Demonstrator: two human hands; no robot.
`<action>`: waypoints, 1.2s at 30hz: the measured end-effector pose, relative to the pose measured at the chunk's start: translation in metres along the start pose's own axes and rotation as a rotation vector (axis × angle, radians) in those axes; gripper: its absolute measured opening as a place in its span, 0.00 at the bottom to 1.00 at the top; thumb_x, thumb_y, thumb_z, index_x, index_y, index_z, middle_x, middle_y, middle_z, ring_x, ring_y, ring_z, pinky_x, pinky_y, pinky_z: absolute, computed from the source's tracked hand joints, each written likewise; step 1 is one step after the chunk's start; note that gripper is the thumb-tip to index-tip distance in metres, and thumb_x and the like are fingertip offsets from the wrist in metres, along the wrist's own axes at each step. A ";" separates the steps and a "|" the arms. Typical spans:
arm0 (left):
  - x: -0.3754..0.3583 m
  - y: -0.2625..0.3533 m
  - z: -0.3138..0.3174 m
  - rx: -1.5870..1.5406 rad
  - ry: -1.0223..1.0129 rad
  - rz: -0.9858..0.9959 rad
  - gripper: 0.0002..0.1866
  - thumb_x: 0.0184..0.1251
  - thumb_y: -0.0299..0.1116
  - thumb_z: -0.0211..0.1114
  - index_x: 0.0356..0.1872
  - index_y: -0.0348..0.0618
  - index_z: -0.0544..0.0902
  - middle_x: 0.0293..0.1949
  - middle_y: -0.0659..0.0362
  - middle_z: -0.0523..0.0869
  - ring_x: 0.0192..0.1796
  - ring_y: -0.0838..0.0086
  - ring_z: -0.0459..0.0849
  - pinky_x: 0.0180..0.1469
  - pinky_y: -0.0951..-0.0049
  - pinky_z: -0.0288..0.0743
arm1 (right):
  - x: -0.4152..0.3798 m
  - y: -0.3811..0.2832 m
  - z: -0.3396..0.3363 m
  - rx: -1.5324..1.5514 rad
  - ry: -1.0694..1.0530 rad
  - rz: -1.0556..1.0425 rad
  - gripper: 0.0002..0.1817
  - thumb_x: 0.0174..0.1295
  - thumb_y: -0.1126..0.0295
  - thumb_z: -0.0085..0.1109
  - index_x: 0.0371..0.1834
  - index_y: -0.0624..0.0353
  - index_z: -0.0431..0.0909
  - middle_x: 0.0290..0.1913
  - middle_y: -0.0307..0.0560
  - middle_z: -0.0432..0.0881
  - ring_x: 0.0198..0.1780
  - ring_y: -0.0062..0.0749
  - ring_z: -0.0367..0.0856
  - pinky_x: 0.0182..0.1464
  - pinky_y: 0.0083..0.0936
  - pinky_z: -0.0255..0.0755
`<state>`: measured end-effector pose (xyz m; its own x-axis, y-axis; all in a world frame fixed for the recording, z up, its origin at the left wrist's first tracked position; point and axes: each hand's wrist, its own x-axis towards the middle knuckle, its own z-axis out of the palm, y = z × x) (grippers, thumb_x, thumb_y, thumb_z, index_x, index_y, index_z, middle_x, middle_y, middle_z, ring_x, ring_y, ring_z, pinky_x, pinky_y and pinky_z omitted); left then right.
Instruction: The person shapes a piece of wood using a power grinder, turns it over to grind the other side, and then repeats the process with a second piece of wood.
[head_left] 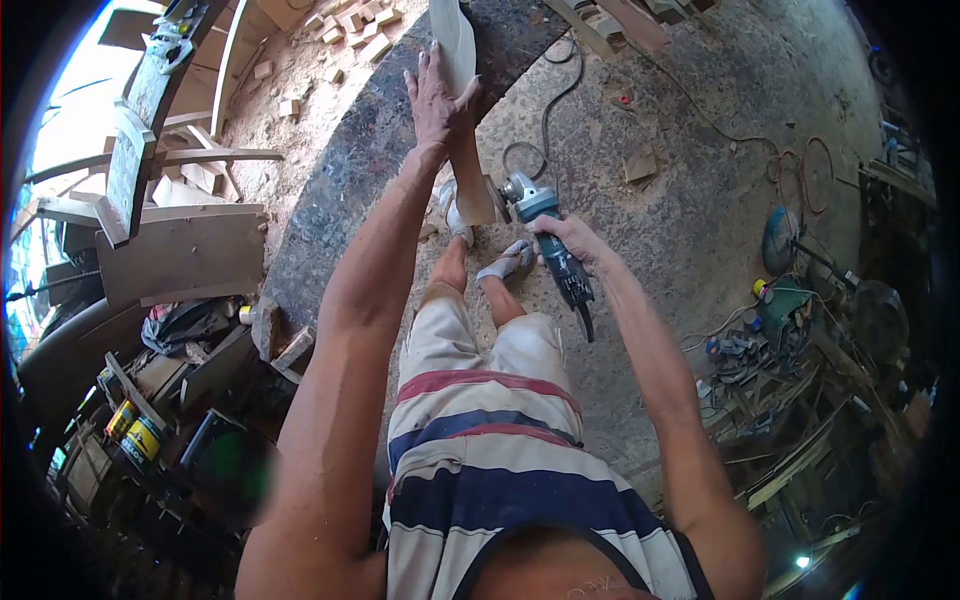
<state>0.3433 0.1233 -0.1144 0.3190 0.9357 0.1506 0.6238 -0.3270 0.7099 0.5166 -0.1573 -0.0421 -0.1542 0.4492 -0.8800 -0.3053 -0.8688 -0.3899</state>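
Observation:
A long, curved wooden piece (468, 175) lies over the edge of a dark, stained bench (350, 190), its near end sticking out past the edge. My left hand (437, 103) rests on top of it with the fingers spread, pressing it against the bench. In my right hand (570, 240) is a teal and black angle grinder (558, 245), gripped around its body. The grinder's disc (497, 198) is at the right side of the wood's near end; whether they touch I cannot tell.
Small wooden blocks (375, 48) and sawdust lie beyond the bench. A black cable (547, 125) loops on the concrete floor (700, 180) near a wood offcut (640, 165). My feet stand below the grinder. Scrap and tools pile up at the lower right.

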 end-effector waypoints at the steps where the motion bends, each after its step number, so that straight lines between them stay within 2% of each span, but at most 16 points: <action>1: 0.001 0.002 -0.001 -0.004 -0.001 -0.005 0.55 0.74 0.62 0.71 0.91 0.42 0.59 0.88 0.40 0.65 0.93 0.52 0.56 0.94 0.46 0.35 | 0.001 0.003 -0.001 -0.006 -0.001 0.008 0.26 0.64 0.47 0.77 0.43 0.64 0.88 0.34 0.50 0.93 0.27 0.30 0.91 0.32 0.26 0.85; 6: 0.000 -0.001 0.001 0.002 -0.009 -0.001 0.53 0.74 0.60 0.72 0.91 0.42 0.59 0.88 0.41 0.66 0.93 0.52 0.56 0.94 0.46 0.34 | -0.001 0.007 -0.004 -0.020 0.014 0.086 0.27 0.65 0.46 0.76 0.43 0.64 0.89 0.32 0.47 0.91 0.26 0.30 0.90 0.32 0.26 0.86; 9: -0.001 -0.003 0.003 0.022 0.014 0.020 0.52 0.75 0.57 0.72 0.91 0.42 0.59 0.88 0.42 0.66 0.93 0.53 0.56 0.94 0.47 0.34 | -0.005 -0.005 0.004 -0.028 0.045 0.049 0.26 0.65 0.47 0.76 0.43 0.65 0.89 0.30 0.46 0.91 0.27 0.30 0.91 0.32 0.27 0.86; 12: -0.002 -0.001 0.004 -0.004 0.024 0.009 0.54 0.73 0.58 0.73 0.91 0.43 0.58 0.88 0.41 0.66 0.93 0.54 0.55 0.94 0.47 0.33 | -0.005 -0.002 0.004 -0.007 0.023 0.045 0.26 0.65 0.47 0.76 0.43 0.66 0.89 0.31 0.46 0.91 0.27 0.31 0.91 0.33 0.27 0.86; 13: -0.001 -0.001 0.004 0.013 0.034 0.006 0.56 0.71 0.61 0.74 0.91 0.42 0.60 0.87 0.41 0.68 0.93 0.53 0.56 0.94 0.47 0.33 | -0.003 0.001 0.004 -0.017 0.014 0.019 0.26 0.65 0.48 0.76 0.43 0.65 0.88 0.32 0.46 0.91 0.28 0.30 0.91 0.33 0.27 0.86; 17: -0.001 -0.001 0.001 0.024 0.028 -0.018 0.56 0.71 0.63 0.73 0.90 0.42 0.60 0.87 0.39 0.68 0.92 0.51 0.56 0.94 0.46 0.33 | -0.008 -0.001 0.006 0.021 0.032 0.072 0.24 0.65 0.49 0.77 0.42 0.63 0.87 0.32 0.45 0.91 0.27 0.28 0.91 0.33 0.25 0.86; 23: -0.001 -0.003 0.006 -0.002 0.038 -0.003 0.55 0.71 0.62 0.72 0.91 0.44 0.59 0.88 0.41 0.67 0.93 0.54 0.55 0.94 0.48 0.32 | -0.007 -0.005 0.007 0.076 0.023 0.068 0.24 0.64 0.48 0.77 0.41 0.62 0.87 0.31 0.43 0.90 0.28 0.27 0.90 0.32 0.23 0.85; 26: 0.000 -0.005 0.007 0.013 0.037 0.011 0.54 0.72 0.61 0.72 0.91 0.44 0.60 0.87 0.41 0.68 0.93 0.54 0.56 0.94 0.48 0.33 | 0.003 0.010 -0.010 -0.004 -0.012 0.096 0.22 0.66 0.51 0.76 0.46 0.59 0.84 0.33 0.44 0.88 0.28 0.31 0.90 0.33 0.30 0.87; 30: 0.000 -0.002 0.003 0.041 0.027 0.008 0.55 0.72 0.62 0.73 0.90 0.42 0.60 0.88 0.45 0.68 0.92 0.54 0.57 0.94 0.47 0.35 | -0.008 -0.009 0.000 -0.030 0.006 0.127 0.21 0.65 0.50 0.76 0.41 0.58 0.85 0.31 0.42 0.89 0.27 0.29 0.90 0.32 0.28 0.86; 32: 0.000 -0.003 0.004 0.044 0.023 0.008 0.55 0.73 0.61 0.73 0.90 0.42 0.60 0.87 0.42 0.68 0.93 0.54 0.57 0.94 0.48 0.34 | -0.009 -0.009 0.004 0.024 0.010 0.108 0.21 0.65 0.49 0.76 0.39 0.58 0.86 0.31 0.41 0.89 0.26 0.28 0.89 0.32 0.27 0.86; 36: -0.002 0.009 -0.005 0.016 -0.009 -0.008 0.54 0.75 0.62 0.71 0.91 0.43 0.59 0.87 0.40 0.66 0.93 0.51 0.55 0.94 0.46 0.34 | -0.005 0.001 -0.001 -0.035 -0.001 0.048 0.25 0.65 0.48 0.76 0.40 0.64 0.91 0.30 0.45 0.91 0.27 0.30 0.90 0.31 0.27 0.85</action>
<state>0.3448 0.1195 -0.1044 0.3209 0.9369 0.1387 0.6377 -0.3220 0.6997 0.5183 -0.1611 -0.0386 -0.1687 0.4065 -0.8979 -0.2648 -0.8962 -0.3560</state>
